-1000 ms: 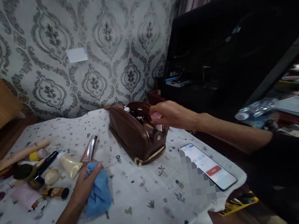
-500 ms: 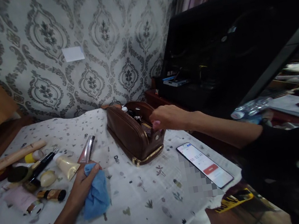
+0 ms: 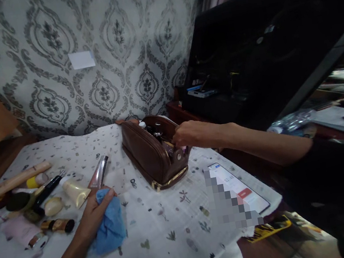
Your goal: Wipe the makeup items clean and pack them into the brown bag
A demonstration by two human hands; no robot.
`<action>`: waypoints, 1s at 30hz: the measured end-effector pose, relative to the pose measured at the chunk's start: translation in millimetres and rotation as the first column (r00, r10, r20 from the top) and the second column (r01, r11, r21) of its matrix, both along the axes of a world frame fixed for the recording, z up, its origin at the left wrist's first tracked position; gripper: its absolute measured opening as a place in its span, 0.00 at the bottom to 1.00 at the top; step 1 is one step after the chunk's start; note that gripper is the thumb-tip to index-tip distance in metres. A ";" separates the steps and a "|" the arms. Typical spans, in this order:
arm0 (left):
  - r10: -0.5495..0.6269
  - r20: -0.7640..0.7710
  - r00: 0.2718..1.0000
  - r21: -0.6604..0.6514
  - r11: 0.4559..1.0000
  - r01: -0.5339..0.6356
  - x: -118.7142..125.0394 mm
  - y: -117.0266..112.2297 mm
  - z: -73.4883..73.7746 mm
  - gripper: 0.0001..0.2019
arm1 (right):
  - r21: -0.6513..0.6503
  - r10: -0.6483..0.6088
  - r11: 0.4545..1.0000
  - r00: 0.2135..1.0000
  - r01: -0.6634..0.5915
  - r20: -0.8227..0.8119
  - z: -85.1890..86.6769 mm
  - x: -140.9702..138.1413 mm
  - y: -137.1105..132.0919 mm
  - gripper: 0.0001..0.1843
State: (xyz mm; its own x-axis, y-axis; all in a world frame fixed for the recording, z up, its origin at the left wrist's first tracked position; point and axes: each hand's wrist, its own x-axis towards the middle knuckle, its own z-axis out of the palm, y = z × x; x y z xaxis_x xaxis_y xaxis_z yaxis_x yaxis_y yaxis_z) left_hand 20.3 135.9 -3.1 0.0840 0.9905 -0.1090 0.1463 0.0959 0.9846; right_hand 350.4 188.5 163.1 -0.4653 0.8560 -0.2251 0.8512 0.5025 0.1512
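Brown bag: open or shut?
Open: the brown bag's top gapes, showing a white cap and dark items inside, with the right hand at its opening.

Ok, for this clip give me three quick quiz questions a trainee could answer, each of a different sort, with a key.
1. Which hand holds the blue cloth?

2. As pictured, where does the phone lie relative to the bag?
A: left of it
B: inside it
C: right of it and nearer the camera

3. True or false: the bag is zipped shut.

Key
1. The left hand.
2. C.
3. False: the bag is open, things show inside it, and the right hand is at its opening.
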 end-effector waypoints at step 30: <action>0.004 -0.034 0.999 0.025 1.000 -0.003 1.9 -0.3 5.4 0.24 | 0.253 0.093 0.966 0.986 -0.055 -0.139 -49.5 -5.3 -59.8 0.12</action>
State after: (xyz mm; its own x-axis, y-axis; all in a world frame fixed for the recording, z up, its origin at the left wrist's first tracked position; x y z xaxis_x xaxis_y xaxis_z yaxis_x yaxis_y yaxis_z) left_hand 22.1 135.5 2.3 0.0773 0.9933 -0.0865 0.1791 0.0715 0.9812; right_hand 345.1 128.6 113.7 -0.5418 0.8379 0.0658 0.8353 0.5281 0.1531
